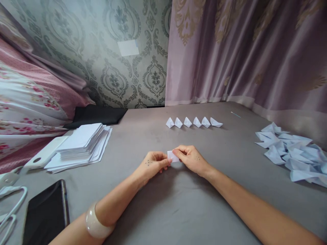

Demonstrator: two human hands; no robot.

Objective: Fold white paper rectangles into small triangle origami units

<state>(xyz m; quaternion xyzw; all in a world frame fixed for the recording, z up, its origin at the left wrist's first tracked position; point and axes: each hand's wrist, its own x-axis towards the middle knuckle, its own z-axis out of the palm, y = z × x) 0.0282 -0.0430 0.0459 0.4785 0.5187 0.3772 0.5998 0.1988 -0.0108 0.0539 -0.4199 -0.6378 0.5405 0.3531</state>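
Note:
Between my two hands is a small folded piece of white paper (173, 156), held a little above the grey cloth surface. My left hand (154, 164) pinches its left edge between thumb and fingers. On the opposite side, my right hand (191, 158) grips the paper's right edge, thumb in front. The curled fingers behind the paper are partly hidden. Beyond my hands stands a row of several small folded paper boats (187, 122), the rightmost one longer and flatter than the others.
At left lies a stack of white paper sheets (79, 143) beside a white power strip (46, 153). Nearer are a dark phone (46, 214) and a white cable (15, 207). Folded white papers (293, 149) are heaped at right. A thin white stick (235, 114) lies far right.

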